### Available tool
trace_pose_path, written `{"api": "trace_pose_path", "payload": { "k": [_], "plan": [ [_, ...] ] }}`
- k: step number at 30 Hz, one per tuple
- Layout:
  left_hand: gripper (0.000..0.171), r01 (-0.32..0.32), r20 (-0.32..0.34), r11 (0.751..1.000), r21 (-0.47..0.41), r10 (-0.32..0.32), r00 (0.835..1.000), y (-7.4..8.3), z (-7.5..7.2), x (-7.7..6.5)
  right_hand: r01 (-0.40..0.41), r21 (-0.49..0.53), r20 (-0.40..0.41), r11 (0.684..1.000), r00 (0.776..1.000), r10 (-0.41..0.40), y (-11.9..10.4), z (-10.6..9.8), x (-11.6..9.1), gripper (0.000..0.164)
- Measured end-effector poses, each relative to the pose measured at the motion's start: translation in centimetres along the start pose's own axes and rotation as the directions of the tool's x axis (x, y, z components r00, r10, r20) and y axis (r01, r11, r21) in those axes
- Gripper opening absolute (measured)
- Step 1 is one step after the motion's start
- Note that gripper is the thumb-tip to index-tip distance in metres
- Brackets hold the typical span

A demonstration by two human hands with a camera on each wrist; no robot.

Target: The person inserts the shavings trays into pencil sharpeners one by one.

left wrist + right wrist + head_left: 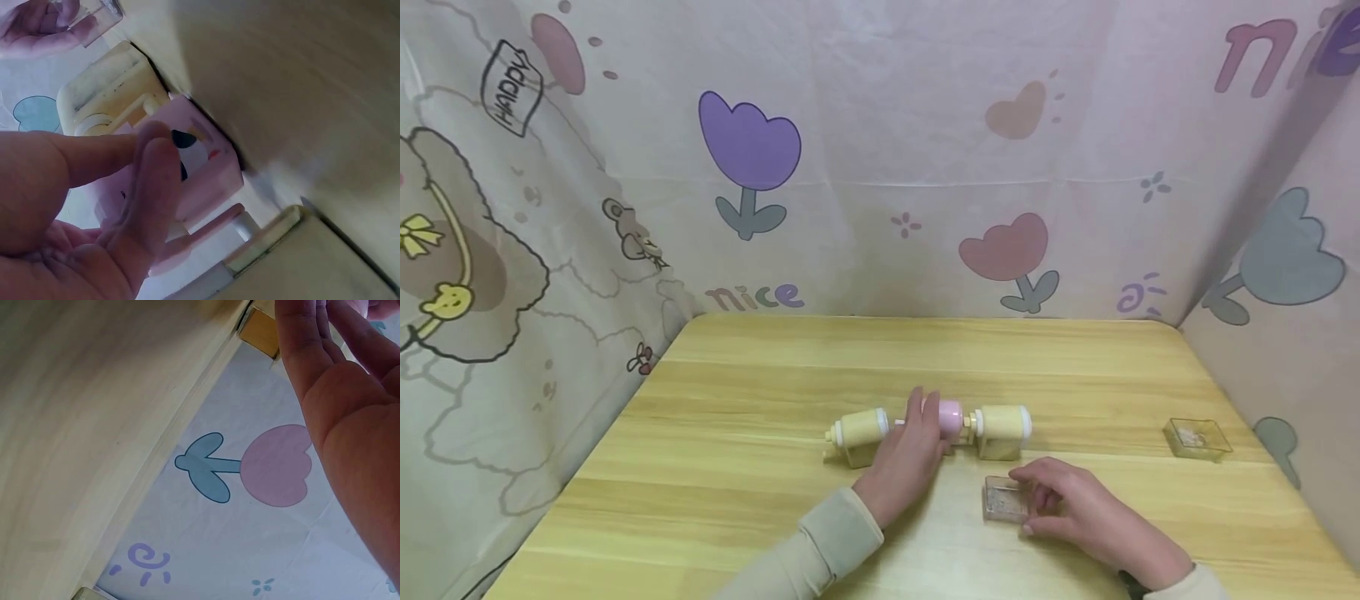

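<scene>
In the head view, my left hand point(910, 458) grips a pink pencil sharpener point(951, 417), its fingers over the top. The left wrist view shows a cartoon face on the pink sharpener's side point(200, 153), with fingers covering part of it. My right hand point(1078, 508) holds a small clear drawer point(1000, 500) by its right end, between thumb and fingers. Greyish bits lie inside this drawer. A yellow pencil sharpener point(1002, 429) stands to the pink one's right, another yellow sharpener point(861, 431) to its left.
A yellowish clear drawer point(1197, 439) with pale bits inside sits near the right edge of the wooden table point(737, 375). Printed cloth point(880, 125) hangs behind the table and at both sides.
</scene>
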State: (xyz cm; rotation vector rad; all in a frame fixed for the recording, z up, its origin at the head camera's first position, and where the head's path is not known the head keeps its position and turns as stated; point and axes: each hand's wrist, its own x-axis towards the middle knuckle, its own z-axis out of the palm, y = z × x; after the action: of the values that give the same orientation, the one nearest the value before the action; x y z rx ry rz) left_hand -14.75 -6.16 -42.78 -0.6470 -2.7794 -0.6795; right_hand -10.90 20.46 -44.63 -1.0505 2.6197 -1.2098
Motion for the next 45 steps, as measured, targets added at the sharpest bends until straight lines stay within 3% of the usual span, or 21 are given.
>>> {"api": "trace_pose_path", "payload": {
  "k": [4,15,21,29,41,45],
  "plan": [
    [0.051,0.024,0.032,1.0,0.007,-0.024,0.999,-0.1,-0.3,-0.2,0.005,0.001,0.005,1.0,1.0,-0.005,0.1,0.1,0.1,0.056],
    [0.037,-0.036,0.041,0.999,-0.038,0.037,0.998,-0.2,-1.8,-0.9,-0.024,0.014,0.016,1.0,1.0,0.024,0.3,0.1,-0.1,0.058],
    [0.039,-0.104,0.032,0.995,-0.012,0.104,0.994,0.0,-2.1,-1.6,-0.033,0.019,0.019,0.999,0.999,0.033,0.3,0.1,-0.2,0.058],
    [0.043,-0.076,0.143,0.996,-0.045,0.082,0.986,1.1,-3.2,-3.0,-0.057,0.017,0.021,0.998,0.998,0.057,0.1,0.1,-0.2,0.058],
    [0.039,-0.138,0.141,0.99,-0.031,0.141,0.98,1.7,-3.9,-4.0,-0.042,0.004,0.003,0.999,0.999,0.042,0.1,0.1,0.0,0.058],
    [0.042,-0.108,0.151,0.994,-0.027,0.11,0.982,1.7,-3.8,-4.0,-0.061,-0.007,0.005,0.998,0.998,0.061,-0.1,0.0,0.0,0.059]
  ]
}}
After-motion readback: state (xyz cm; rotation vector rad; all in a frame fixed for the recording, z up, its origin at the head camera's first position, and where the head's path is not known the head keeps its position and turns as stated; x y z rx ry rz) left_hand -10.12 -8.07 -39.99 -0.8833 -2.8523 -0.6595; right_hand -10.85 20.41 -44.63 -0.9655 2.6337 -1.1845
